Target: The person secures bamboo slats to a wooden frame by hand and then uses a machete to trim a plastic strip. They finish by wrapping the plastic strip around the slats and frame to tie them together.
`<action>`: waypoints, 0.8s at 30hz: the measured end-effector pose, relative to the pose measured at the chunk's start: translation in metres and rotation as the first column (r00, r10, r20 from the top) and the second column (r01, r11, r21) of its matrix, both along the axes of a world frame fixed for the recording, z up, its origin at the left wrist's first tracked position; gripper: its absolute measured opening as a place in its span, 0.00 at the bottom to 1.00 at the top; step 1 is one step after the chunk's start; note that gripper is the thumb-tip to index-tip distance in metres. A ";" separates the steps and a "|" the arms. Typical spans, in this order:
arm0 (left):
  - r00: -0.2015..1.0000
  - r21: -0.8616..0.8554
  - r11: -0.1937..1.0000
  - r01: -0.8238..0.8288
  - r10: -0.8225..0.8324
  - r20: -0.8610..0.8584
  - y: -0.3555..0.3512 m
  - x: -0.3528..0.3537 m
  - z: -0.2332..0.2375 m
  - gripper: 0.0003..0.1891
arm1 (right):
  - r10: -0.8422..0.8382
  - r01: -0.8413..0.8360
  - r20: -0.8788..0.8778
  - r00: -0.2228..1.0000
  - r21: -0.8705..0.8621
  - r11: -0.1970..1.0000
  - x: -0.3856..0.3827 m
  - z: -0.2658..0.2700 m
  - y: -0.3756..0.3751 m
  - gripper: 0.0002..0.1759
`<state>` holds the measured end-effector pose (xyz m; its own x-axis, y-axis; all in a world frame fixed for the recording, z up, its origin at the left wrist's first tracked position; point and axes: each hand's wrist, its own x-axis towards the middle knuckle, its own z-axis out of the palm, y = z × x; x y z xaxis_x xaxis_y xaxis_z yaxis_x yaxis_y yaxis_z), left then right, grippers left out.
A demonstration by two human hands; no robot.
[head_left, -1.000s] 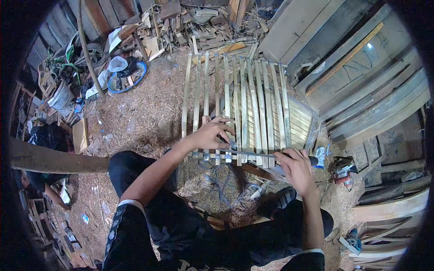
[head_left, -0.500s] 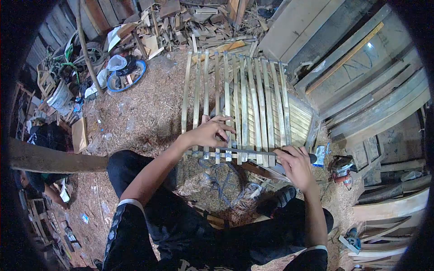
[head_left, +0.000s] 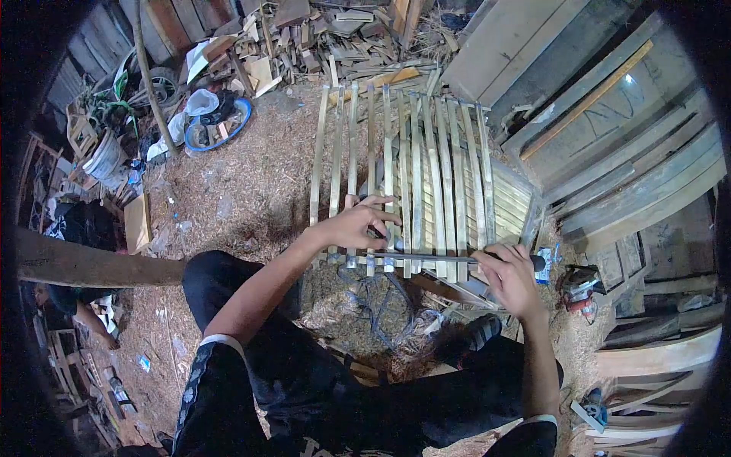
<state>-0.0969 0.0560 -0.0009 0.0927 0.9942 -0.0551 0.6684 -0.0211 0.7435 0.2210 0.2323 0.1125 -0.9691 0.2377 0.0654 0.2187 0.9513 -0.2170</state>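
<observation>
A row of long pale wooden slats [head_left: 316, 152], joined into a slightly bowed rack, lies in front of me. My right hand [head_left: 509, 276] is closed around a thin grey bar-shaped tool [head_left: 430, 257]; its dark rounded end sticks out to the right of the hand. The bar lies across the near ends of the slats and points left. Over the left-middle slats is my left hand [head_left: 356, 227], its thumb and index finger curled together near the bar's tip and other fingers stretched over the slats. What the pinch holds, if anything, is hidden.
Dark straps [head_left: 377, 305] lie on the shavings below the rack. A blue basin [head_left: 219, 126] stands at the upper left. Wood scraps [head_left: 335, 38] are heaped at the back; curved boards [head_left: 655, 354] stack on the right. Another person's arm [head_left: 95, 324] shows at lower left.
The whole view has shifted slightly, with most things a little further right. Both hands and the bar keep nearly the same place against the slats.
</observation>
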 end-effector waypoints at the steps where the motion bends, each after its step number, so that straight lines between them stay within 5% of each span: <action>1: 1.000 -0.017 1.000 -0.002 0.002 -0.008 0.000 0.001 0.002 0.06 | -0.004 0.004 -0.005 1.000 0.019 1.000 0.000 0.001 -0.001 0.19; 8: 0.993 0.045 0.999 0.004 -0.009 0.116 0.003 -0.003 -0.019 0.05 | -0.021 0.021 -0.001 1.000 0.065 0.998 -0.001 0.003 -0.008 0.18; 14: 0.999 -0.082 0.996 -0.026 0.025 -0.020 -0.001 0.005 0.013 0.06 | 0.004 -0.004 0.003 1.000 0.045 0.999 0.001 0.004 -0.004 0.18; 24: 0.996 0.009 1.000 0.000 -0.001 0.088 -0.001 0.000 -0.006 0.06 | -0.007 0.007 0.003 1.000 0.098 0.995 -0.002 0.007 -0.010 0.17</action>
